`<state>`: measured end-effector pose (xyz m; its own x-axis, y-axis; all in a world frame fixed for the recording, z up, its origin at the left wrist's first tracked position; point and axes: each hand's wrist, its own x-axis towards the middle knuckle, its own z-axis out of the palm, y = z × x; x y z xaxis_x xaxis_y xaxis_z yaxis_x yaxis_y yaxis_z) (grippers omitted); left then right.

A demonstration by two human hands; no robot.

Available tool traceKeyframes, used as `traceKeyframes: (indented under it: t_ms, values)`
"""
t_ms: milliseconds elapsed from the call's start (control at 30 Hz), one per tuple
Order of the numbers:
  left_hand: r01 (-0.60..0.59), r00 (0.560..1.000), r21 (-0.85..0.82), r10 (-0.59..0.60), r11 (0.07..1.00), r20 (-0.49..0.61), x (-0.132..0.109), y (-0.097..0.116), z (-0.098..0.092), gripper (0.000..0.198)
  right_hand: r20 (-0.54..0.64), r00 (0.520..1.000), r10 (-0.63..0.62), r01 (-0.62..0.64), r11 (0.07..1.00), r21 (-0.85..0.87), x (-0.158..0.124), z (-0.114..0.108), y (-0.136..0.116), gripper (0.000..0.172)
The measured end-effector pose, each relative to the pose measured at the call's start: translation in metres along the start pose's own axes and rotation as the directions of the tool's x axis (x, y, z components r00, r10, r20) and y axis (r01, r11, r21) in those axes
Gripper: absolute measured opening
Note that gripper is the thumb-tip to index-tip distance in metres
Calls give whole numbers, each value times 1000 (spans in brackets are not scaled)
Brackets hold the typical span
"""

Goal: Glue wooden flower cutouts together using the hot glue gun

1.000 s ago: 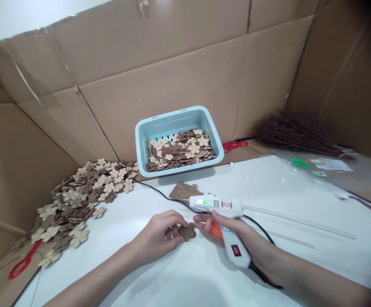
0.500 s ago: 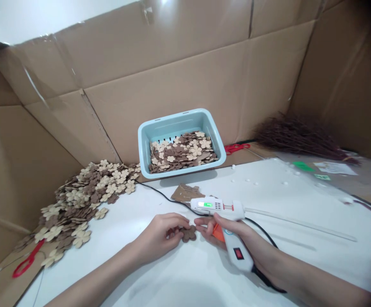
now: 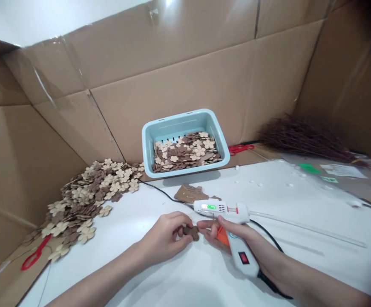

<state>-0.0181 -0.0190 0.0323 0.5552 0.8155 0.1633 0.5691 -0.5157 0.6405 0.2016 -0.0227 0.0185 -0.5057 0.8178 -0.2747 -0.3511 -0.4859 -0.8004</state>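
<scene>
Change: very little in the last second; the whole view has slid, as if the head turned a bit, while both hands keep the same pose around the brown flower [image 3: 194, 233]; the work in hand looks paused at this flower, to judge by that.
Left hand [image 3: 166, 234]: thumb and fingers pinching the flower's left side; the flower sits just above or on the white table [image 3: 159, 285], which of the two I cannot tell.
Right hand [image 3: 260, 245]: wrapped round the handle of the glue gun [image 3: 219, 207], some fingers bent by the orange trigger [image 3: 222, 235]; the fingertips reach to the flower's right edge, whether touching I cannot tell; nor can I tell if the trigger is squeezed.
Gun: one; its nozzle points left, apart from the flower; one glue stick [image 3: 281, 220] runs out of its back.
Flowers: one seen between the hands, any stacked beneath hidden; one heap [image 3: 86, 196] at the left and one lot in the single blue basin [image 3: 185, 171], both too many to count.
Scissors: one red pair [image 3: 241, 148] beside the basin; one red handle [image 3: 41, 246] by the heap, its rest covered.
Right side: one bundle of twigs [image 3: 306, 138]; one white paper [image 3: 343, 171]; one bright green tag [image 3: 309, 169].
Scraps: one large brown scrap [image 3: 190, 192] behind the nozzle; at least five white bits [image 3: 237, 167] scattered.
</scene>
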Motion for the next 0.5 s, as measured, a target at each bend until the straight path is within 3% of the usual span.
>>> traceKeyframes:
  t_ms: [333,500]
  values:
    - [1,999,-23,-2,1000,-38,-1,-2,3,20,-16,998,56,-54,993,102,1,6,2,29]
    - [90,994,-48,-93,995,-63,1,-3,6,15,23,999,35,-39,988,151,2,1,3,28]
